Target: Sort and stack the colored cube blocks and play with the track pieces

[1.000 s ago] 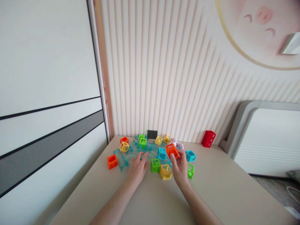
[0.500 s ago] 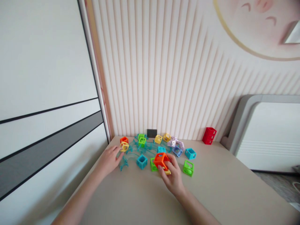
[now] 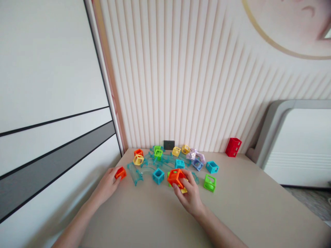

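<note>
My left hand [image 3: 109, 182] is closed on an orange cube block [image 3: 120, 173] near the table's left edge. My right hand [image 3: 190, 193] grips another orange cube block [image 3: 176, 178], an open-framed one, in front of the pile. Partly hidden behind that hand are a yellow block [image 3: 184, 189] and a green block. To the left of it stands a blue-green cube [image 3: 158, 176]. A clear teal track piece [image 3: 135, 174] lies just right of my left hand. Beyond it are a yellow cube [image 3: 138, 159] and a third orange cube [image 3: 138, 152].
Green cubes [image 3: 158, 154], yellow cubes [image 3: 176, 151] and more clear track pieces lie along the ribbed wall [image 3: 165, 69]. Lilac pieces [image 3: 191, 154], a blue cube [image 3: 197, 164], a teal cube [image 3: 212, 167] and a green cube [image 3: 210, 183] are right. A red block stack [image 3: 233, 147] stands farther right.
My left hand has moved left and toward me, away from the yellow cube, and now has an orange cube in it. The right hand still holds its orange cube, nearly in place.
</note>
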Tool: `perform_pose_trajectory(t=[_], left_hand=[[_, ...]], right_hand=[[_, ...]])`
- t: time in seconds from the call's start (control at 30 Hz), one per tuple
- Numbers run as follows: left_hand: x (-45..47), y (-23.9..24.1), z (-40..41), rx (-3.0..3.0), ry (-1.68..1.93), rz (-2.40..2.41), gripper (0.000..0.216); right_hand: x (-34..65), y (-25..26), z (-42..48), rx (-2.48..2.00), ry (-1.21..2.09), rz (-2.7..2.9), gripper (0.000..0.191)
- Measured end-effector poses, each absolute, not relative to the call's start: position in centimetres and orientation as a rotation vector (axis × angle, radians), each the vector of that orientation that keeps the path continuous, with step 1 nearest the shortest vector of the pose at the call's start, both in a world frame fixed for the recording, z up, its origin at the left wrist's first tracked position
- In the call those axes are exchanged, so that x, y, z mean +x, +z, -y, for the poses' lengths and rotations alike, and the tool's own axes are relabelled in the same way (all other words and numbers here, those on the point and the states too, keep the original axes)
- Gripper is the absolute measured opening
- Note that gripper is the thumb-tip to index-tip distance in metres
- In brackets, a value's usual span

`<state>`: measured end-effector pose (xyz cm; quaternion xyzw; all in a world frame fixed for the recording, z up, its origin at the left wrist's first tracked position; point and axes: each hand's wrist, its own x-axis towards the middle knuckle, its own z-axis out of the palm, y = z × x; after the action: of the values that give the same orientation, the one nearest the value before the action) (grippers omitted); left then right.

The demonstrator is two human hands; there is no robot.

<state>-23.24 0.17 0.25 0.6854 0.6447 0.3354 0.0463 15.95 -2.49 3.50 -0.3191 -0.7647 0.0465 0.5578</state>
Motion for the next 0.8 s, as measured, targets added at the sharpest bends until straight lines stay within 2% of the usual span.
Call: perform_pose_trajectory(t=[0.13,0.3,0.57,0.8], left_hand=[[-19.2,3.7,-0.2,1.995,1.37,-1.849,0.048],[-10.4,6.5,-0.6,2.088,1.489,-1.483,0.049],[-2.9,3.0,-2.0,2.453,1.72,-1.397,0.052],[-2.9,2.0,-0.4,2.638,1.625,-1.32,0.05]], right_hand=[[15.8,3.4,2.2,-0.792,0.121,1.756,0.005],[15.9,3.0,1.6,-0.854,0.16,1.681,0.006],[16.3,3.2,1.2,-0.918,0.159,1.573,0.006],[16.0,3.0,1.3,-0.921,0.208,1.621,0.009]])
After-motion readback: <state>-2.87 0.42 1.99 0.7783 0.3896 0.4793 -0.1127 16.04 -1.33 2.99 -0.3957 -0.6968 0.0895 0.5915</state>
